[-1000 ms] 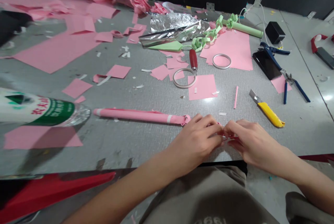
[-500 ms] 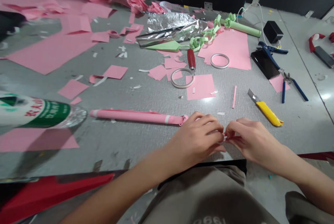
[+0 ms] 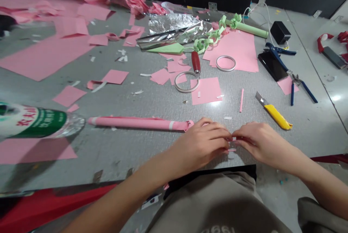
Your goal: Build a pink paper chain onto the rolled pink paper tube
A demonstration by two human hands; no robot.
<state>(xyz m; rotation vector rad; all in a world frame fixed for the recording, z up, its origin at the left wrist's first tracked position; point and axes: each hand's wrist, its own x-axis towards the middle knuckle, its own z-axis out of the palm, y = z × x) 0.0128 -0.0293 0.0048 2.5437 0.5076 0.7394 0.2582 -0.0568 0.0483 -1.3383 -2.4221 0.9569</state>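
Close together at the table's near edge, my two hands meet over a small strip of pink paper (image 3: pixel 234 139). My left hand (image 3: pixel 205 140) has its fingers bent down over the strip's left part, hiding most of it. Thumb and fingers of my right hand (image 3: pixel 254 140) pinch the right end. Just below the left fingertips another bit of pink paper (image 3: pixel 231 150) shows. A long rolled pink paper tube (image 3: pixel 141 123), banded with white tape, lies to the left, its right end by my left hand. A thin pink paper stick (image 3: pixel 241 100) lies beyond my right hand.
A yellow utility knife (image 3: pixel 274 113), blade out, lies right of my hands, with blue-handled pliers (image 3: pixel 301 88) and a phone (image 3: pixel 273 65) behind. Silver rings (image 3: pixel 226 63), foil (image 3: pixel 174 24) and a green paper chain (image 3: pixel 208 42) lie farther back. A water bottle (image 3: pixel 40 120) is at left.
The left fingers have drawn in and the right hand has shifted slightly, still pinching the paper. The small pink piece below them shows more clearly. The whole view has shifted slightly.
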